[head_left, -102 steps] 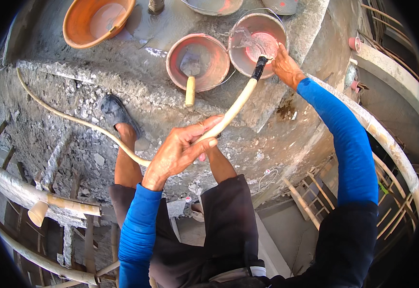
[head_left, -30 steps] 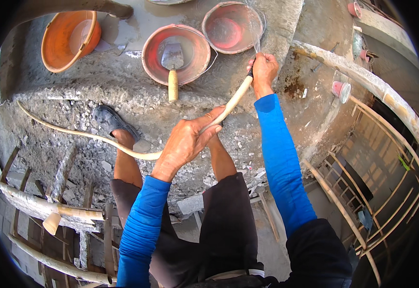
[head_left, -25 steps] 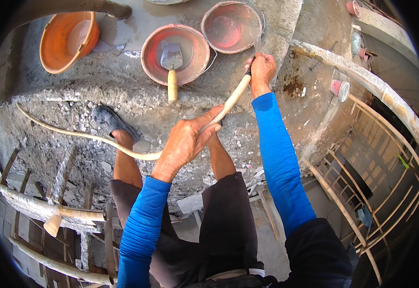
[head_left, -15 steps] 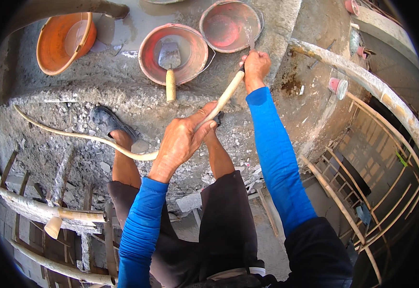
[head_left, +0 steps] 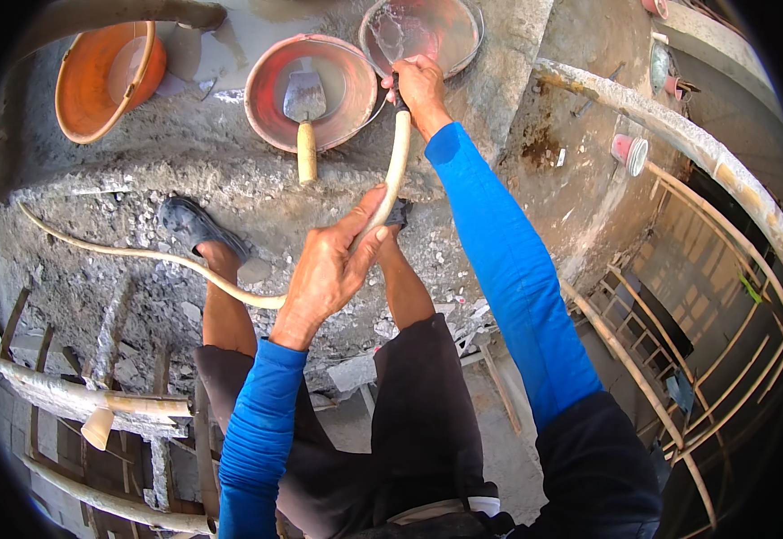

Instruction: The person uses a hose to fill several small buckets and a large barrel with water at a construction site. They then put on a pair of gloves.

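Note:
A pale hose (head_left: 397,162) runs through both my hands, its tail trailing off to the left over the rubble. My left hand (head_left: 330,268) is wrapped round its middle part. Close to the dark nozzle end, my right hand (head_left: 420,92) grips the hose at the near rim of a reddish bucket (head_left: 450,36). Water sprays from the nozzle into that bucket. Just left of it stands a second reddish bucket (head_left: 266,121) with cloudy water inside. A trowel (head_left: 305,97) rests in it, its wooden handle leaning over the near rim.
An orange bucket (head_left: 68,99) lies tilted at the far left. Broken rubble (head_left: 122,234) covers the ledge around my feet. Wooden poles (head_left: 95,386) form a frame at the lower left, and a bamboo ladder-like frame (head_left: 620,350) stands lower down on the right. A small pink-and-white pail (head_left: 629,153) sits at the right.
My right hand has swung left and slightly forward with the hose end, bending the hose more upright. Spray now lands at the left side of the far bucket. The view has shifted slightly.

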`<state>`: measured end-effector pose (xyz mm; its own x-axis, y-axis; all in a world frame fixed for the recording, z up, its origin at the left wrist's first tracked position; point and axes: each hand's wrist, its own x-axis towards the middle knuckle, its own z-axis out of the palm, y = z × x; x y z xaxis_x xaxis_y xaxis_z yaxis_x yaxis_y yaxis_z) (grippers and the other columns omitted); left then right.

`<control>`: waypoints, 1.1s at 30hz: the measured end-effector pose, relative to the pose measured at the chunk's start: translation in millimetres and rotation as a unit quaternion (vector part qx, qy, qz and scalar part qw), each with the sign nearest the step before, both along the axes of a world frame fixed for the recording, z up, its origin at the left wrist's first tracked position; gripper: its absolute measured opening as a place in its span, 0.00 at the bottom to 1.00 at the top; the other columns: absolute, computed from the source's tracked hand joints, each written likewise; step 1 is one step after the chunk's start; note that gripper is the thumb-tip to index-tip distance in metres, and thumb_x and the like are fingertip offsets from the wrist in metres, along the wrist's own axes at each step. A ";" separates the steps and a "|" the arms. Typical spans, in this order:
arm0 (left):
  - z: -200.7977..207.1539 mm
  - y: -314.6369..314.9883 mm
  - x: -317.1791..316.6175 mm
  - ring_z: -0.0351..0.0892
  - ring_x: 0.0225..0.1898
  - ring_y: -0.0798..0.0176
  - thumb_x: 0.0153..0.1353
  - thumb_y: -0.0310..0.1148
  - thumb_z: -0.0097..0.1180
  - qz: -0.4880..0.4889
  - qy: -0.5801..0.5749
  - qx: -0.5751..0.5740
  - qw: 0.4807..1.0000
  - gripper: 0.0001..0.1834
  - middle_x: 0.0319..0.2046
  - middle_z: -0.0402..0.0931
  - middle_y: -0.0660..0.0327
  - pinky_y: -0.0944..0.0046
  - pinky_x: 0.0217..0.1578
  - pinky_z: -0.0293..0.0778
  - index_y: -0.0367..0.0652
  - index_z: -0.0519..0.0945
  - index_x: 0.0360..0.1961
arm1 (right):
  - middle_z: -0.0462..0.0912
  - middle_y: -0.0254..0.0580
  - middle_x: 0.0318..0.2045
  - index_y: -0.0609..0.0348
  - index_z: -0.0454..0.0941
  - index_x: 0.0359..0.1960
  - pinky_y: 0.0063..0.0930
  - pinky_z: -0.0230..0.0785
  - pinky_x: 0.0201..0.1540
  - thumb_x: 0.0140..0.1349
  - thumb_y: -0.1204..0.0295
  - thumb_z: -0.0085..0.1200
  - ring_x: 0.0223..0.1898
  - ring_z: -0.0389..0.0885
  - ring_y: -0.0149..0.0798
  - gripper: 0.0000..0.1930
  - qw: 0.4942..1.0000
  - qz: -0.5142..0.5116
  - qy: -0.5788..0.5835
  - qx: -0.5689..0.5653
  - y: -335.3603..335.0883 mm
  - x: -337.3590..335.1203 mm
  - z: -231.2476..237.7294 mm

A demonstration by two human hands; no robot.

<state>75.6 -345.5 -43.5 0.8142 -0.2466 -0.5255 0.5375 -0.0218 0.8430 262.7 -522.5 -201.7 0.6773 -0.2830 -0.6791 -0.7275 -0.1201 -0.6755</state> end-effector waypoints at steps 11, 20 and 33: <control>7.4 -3.7 -24.1 0.88 0.48 0.57 0.68 0.30 0.63 -0.004 -0.015 0.012 1.000 0.29 0.59 0.80 0.46 0.58 0.44 0.81 0.42 0.74 0.69 | 0.83 0.46 0.22 0.61 0.73 0.38 0.30 0.66 0.15 0.67 0.73 0.52 0.14 0.74 0.34 0.04 0.997 0.051 0.048 0.022 2.7 -25.9 0.9; 36.4 26.4 -32.5 0.82 0.46 0.35 0.65 0.29 0.63 -0.014 0.029 0.070 0.997 0.29 0.47 0.82 0.40 0.48 0.42 0.81 0.42 0.74 0.67 | 0.84 0.50 0.25 0.64 0.72 0.43 0.31 0.66 0.15 0.67 0.73 0.51 0.16 0.76 0.37 0.08 0.984 0.029 0.164 0.059 29.6 -71.9 -15.6; 62.0 115.2 -43.6 0.69 0.18 0.72 0.71 0.31 0.61 0.070 0.160 0.115 0.978 0.25 0.18 0.75 0.64 0.69 0.28 0.73 0.42 0.76 0.67 | 0.85 0.51 0.52 0.63 0.83 0.52 0.49 0.67 0.64 0.59 0.63 0.59 0.59 0.80 0.52 0.22 0.554 0.774 -0.144 -0.272 15.9 -67.2 -40.4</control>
<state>32.0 -230.3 18.5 0.6158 0.0107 -0.7878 0.7847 -0.0988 0.6120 195.5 -506.5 -242.1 0.4531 0.6780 -0.5788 0.6592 -0.6919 -0.2944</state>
